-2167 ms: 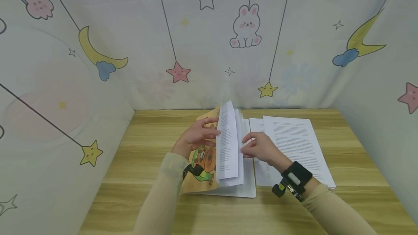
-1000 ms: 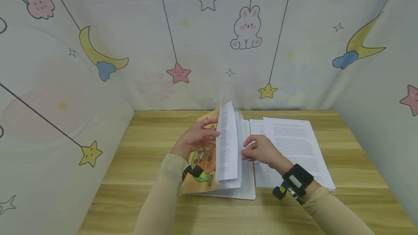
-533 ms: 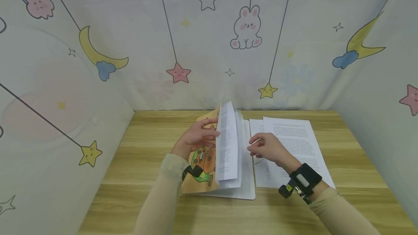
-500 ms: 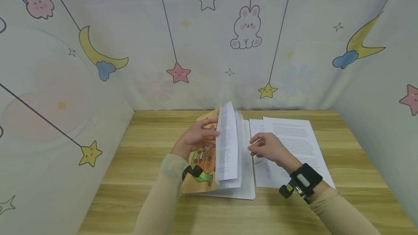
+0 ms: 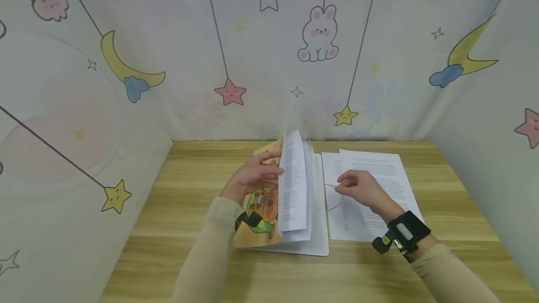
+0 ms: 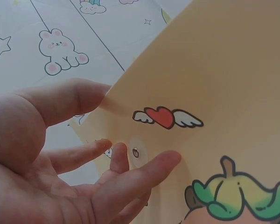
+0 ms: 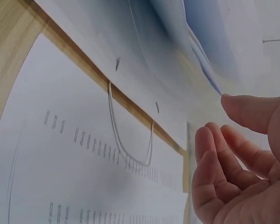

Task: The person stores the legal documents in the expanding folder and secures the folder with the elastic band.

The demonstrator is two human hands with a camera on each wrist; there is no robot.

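A paper folder with an orange cartoon cover (image 5: 263, 235) lies part-opened on the table, with printed pages (image 5: 294, 186) standing inside it. My left hand (image 5: 252, 176) props the cover up, its spread fingers against the outer face and edge. Beside those fingers the cover has a small metal eyelet (image 6: 136, 152). A thin white cord (image 7: 113, 119) loops out from the folder's right edge over loose sheets. Close to this cord is my right hand (image 5: 364, 190), fingers loosely bent; in the right wrist view the thumb stands apart from the fingers and nothing shows between them.
Loose printed sheets (image 5: 379, 167) lie right of the folder, overlapping each other. They rest on a wood-grain table (image 5: 177, 228). Cloth walls (image 5: 269, 60) with cartoon bunnies and stars enclose the table at back and sides.
My right hand has moved right, from the folder's inner pages to above the loose sheets. The cord loop shows more clearly now. My left hand and the raised cover have stayed put.
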